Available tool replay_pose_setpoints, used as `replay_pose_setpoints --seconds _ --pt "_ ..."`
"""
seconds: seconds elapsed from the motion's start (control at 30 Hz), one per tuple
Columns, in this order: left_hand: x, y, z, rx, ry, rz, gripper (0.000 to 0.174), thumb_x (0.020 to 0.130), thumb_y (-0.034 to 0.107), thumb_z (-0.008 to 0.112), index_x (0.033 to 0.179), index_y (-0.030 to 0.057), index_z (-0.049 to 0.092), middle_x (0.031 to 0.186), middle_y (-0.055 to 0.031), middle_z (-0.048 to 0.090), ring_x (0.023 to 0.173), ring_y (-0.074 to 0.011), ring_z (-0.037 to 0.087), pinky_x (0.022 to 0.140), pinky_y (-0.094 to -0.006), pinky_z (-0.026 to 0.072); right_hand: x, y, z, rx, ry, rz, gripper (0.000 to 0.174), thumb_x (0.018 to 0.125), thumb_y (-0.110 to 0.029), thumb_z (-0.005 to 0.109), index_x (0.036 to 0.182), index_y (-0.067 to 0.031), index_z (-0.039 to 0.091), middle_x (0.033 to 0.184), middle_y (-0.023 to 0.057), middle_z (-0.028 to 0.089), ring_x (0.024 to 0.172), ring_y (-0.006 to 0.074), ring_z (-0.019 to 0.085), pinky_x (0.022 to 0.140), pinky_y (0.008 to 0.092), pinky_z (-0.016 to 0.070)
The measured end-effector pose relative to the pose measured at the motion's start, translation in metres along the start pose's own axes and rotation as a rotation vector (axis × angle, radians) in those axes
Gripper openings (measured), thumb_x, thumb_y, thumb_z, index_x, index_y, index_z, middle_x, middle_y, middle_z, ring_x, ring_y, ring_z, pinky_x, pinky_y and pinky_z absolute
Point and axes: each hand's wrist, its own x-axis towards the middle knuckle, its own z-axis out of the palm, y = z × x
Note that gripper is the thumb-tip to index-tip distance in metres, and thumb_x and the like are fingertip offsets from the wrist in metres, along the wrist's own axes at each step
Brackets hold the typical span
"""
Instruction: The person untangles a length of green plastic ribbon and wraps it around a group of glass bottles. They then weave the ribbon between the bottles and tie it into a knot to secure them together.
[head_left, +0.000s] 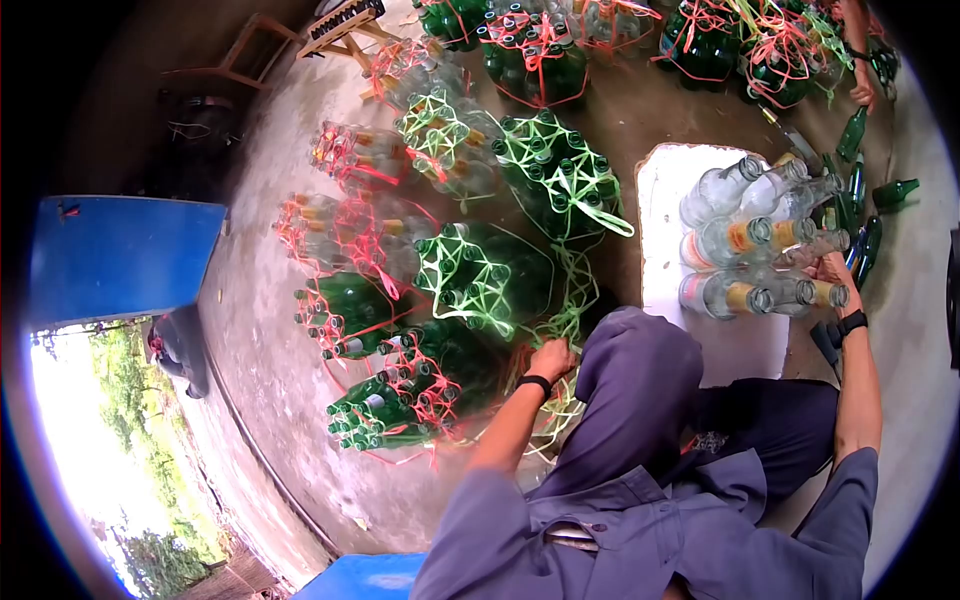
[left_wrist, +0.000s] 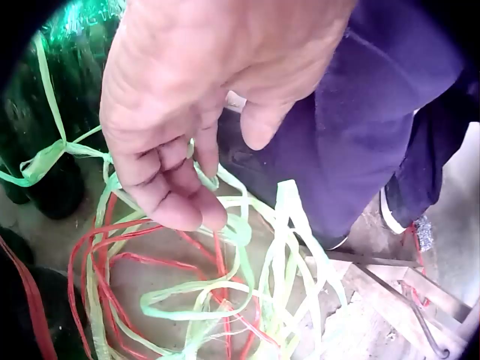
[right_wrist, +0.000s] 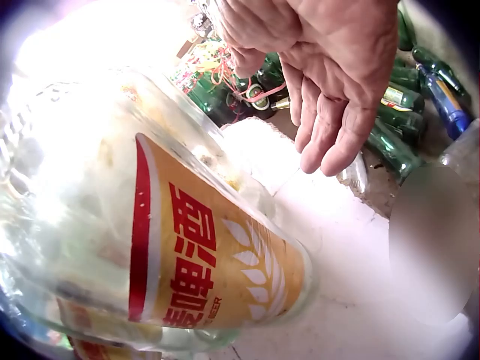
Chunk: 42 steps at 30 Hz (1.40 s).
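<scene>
My left hand (head_left: 552, 358) (left_wrist: 195, 97) is beside my knee, its fingers curled round loops of pale green strapping (left_wrist: 244, 229), with red strands (left_wrist: 169, 262) below. My right hand (head_left: 833, 272) (right_wrist: 322, 67) is at the right edge of a group of clear bottles (head_left: 720, 245) on a white board (head_left: 660, 215). In the right wrist view its fingers are extended and hold nothing, above the board. A clear bottle with an orange and red label (right_wrist: 217, 255) fills the lower left there. Whether the right hand touches a bottle cannot be told.
Strapped bundles of green bottles (head_left: 465, 265) and clear bottles (head_left: 360, 235) stand to the left. Loose green bottles (head_left: 895, 193) lie at the right, where another person's hand (head_left: 862, 95) reaches down. A blue panel (head_left: 125, 255) stands at the far left.
</scene>
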Motion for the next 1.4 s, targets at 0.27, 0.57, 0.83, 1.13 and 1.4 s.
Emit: replay_pose_setpoints --seconds 0.27,0.57,0.83,1.13,1.4 --pt "-0.116 0.011 -0.075 -0.438 0.084 0.319 0.033 0.092 0.026 0.058 0.110 -0.0002 0.068 0.084 -0.0194 0.070 0.077 -0.0313 0.069 0.071 -0.0420 0.0530 0.000 -0.018 -0.009 -0.081 -0.189 0.094 0.010 0.095 -0.021 0.054 0.090 -0.0161 0.060 0.072 -0.0053 0.055 0.068 0.0147 0.064 0.059 0.0301 0.0528" --pt "-0.280 0.078 -0.237 -0.956 0.258 0.277 0.023 0.096 0.006 0.054 0.115 0.0016 0.067 0.084 -0.0039 0.069 0.059 -0.0036 0.053 0.054 -0.0184 0.0417 -0.051 -0.065 0.015 -0.177 0.079 -0.180 0.051 0.093 -0.040 0.070 0.123 -0.0001 0.059 0.118 0.0135 0.067 0.099 0.0209 0.071 0.077 0.0295 0.0586" --pt "-0.368 0.093 -0.249 -1.166 0.445 0.530 0.022 0.087 0.001 0.055 0.104 -0.0057 0.067 0.074 -0.0077 0.065 0.061 -0.0093 0.053 0.057 -0.0227 0.0416 -0.105 -0.094 0.002 -0.021 0.134 -0.375 0.040 0.099 -0.030 0.063 0.124 0.0008 0.059 0.118 0.0148 0.069 0.102 0.0215 0.071 0.079 0.0288 0.0578" --pt "-0.385 0.100 -0.229 -1.102 0.421 0.480 0.024 0.086 0.002 0.057 0.105 -0.0067 0.067 0.080 -0.0052 0.063 0.067 -0.0078 0.053 0.062 -0.0216 0.0403 -0.256 -0.115 0.146 -0.251 -0.038 -0.677 0.034 0.098 -0.024 0.062 0.120 0.0016 0.066 0.107 0.0114 0.072 0.094 0.0150 0.070 0.080 0.0281 0.0551" --pt "-0.384 0.102 -0.223 -1.139 0.420 0.535 0.022 0.088 0.003 0.055 0.104 -0.0066 0.067 0.080 -0.0063 0.066 0.067 -0.0095 0.057 0.064 -0.0228 0.0445 -0.316 -0.021 0.345 -1.225 -0.847 -0.974 0.078 0.082 -0.024 0.075 0.144 0.0022 0.036 0.139 0.0199 0.050 0.112 0.0375 0.061 0.093 0.0431 0.0522"
